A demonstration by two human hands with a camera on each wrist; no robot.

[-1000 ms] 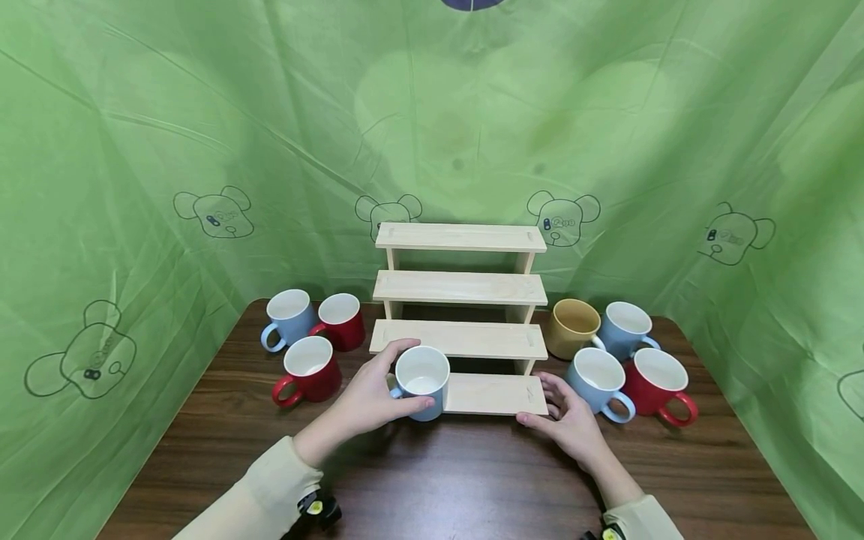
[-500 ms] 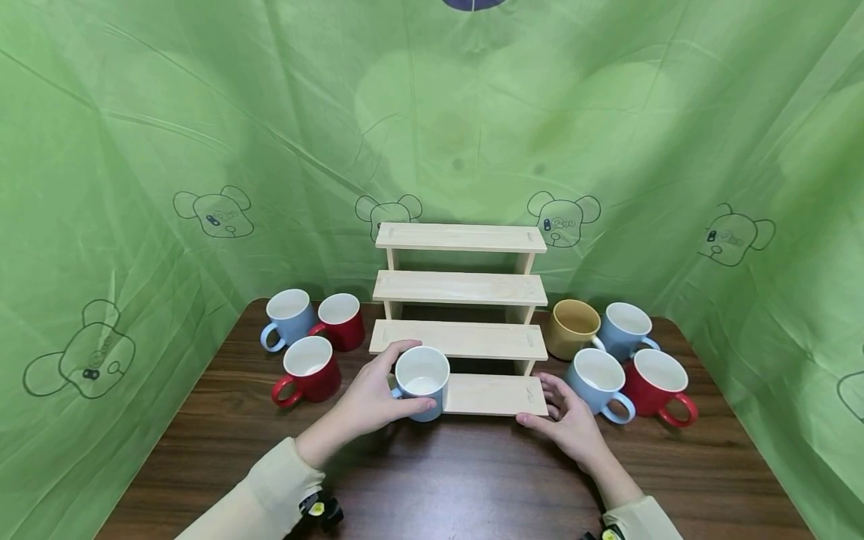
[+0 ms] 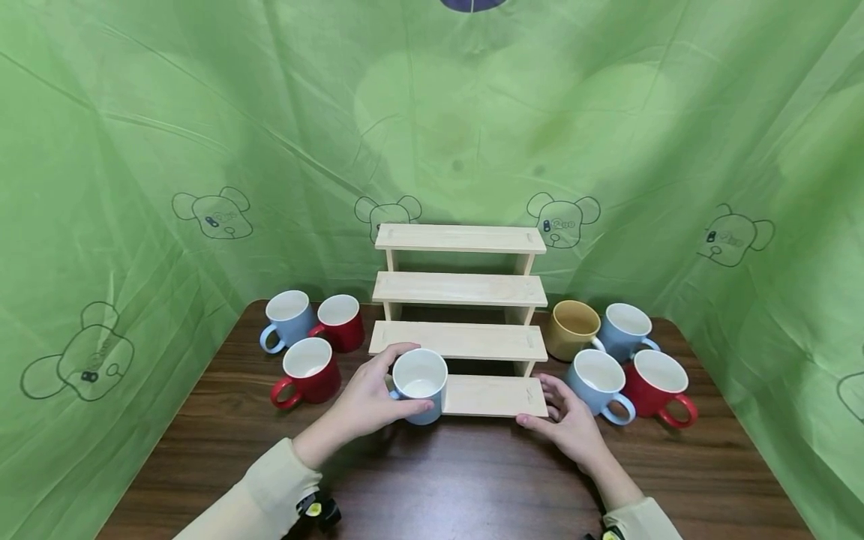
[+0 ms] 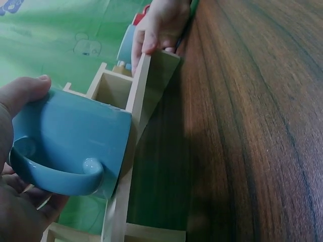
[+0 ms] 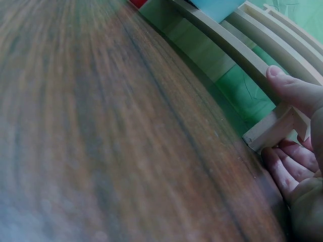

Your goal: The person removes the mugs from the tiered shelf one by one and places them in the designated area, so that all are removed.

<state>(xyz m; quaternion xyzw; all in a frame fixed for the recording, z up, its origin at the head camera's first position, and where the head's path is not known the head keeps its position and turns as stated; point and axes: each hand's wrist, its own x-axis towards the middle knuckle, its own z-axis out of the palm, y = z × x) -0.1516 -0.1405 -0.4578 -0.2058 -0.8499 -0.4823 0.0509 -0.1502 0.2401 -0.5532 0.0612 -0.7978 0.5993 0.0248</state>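
A light blue mug (image 3: 424, 409) with a white inside stands upright at the left end of the lowest step of a pale wooden stepped rack (image 3: 459, 339). My left hand (image 3: 367, 394) grips this mug from its left side, thumb across the front. In the left wrist view the mug's handle (image 4: 60, 176) faces my palm, and its base meets the board (image 4: 132, 111). At the rack's right end, my right hand (image 3: 570, 424) holds the lowest step, thumb on its front edge. The right wrist view has the thumb (image 5: 292, 91) on the board and curled fingers beside the end support (image 5: 272, 128).
Left of the rack stand a blue mug (image 3: 292, 321) and two red mugs (image 3: 344, 326), (image 3: 317, 379). To the right are a yellow mug (image 3: 567, 341), two blue mugs (image 3: 617, 337), (image 3: 594, 390) and a red mug (image 3: 648, 394). A green curtain (image 3: 472, 135) hangs behind the brown table (image 3: 459, 480).
The blue mug in my left hand has shifted very slightly left on the lowest step. My right hand stays at the rack's right end.
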